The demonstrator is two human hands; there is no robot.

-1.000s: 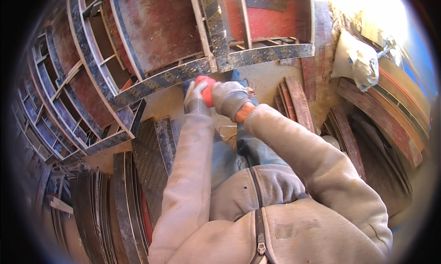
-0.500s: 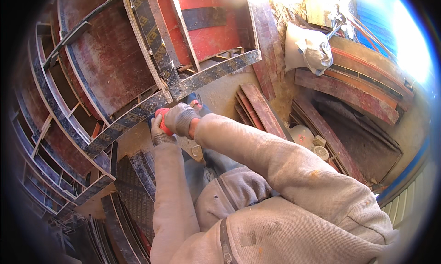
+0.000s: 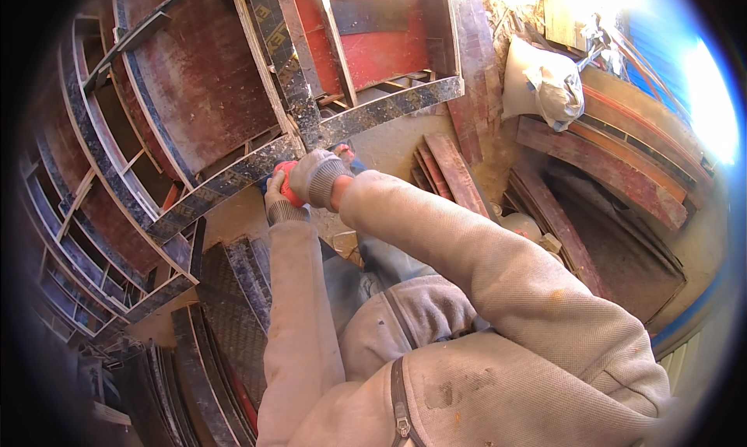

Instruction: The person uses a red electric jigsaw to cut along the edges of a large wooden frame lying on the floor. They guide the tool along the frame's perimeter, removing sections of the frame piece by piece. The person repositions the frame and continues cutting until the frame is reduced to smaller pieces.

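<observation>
Both hands wear grey knitted gloves with ribbed cuffs and are closed, close together at the lower edge of a large wooden frame. My left hand (image 3: pixel 278 203) is on the left side of a red patch (image 3: pixel 289 184). My right hand (image 3: pixel 317 175) lies over its right side. Whether that red is a held tool or glove coating, I cannot tell; the gloves hide most of it. Just beyond my fingers, a dark speckled beam (image 3: pixel 389 111) and a dark upright (image 3: pixel 302 97) meet at a corner. A red panel (image 3: pixel 385 54) is set inside the frame.
Curved ribbed wooden frames (image 3: pixel 117 143) stand at left. Curved boards lie at lower left (image 3: pixel 204 361) and right (image 3: pixel 599 171). A stuffed white sack (image 3: pixel 537 81) rests on boards at upper right. Short reddish planks (image 3: pixel 455 171) lean near my right forearm.
The view has shifted, so the frames and boards appear farther right and mostly a little higher. Both hands remain closed together by the same corner of the frame.
</observation>
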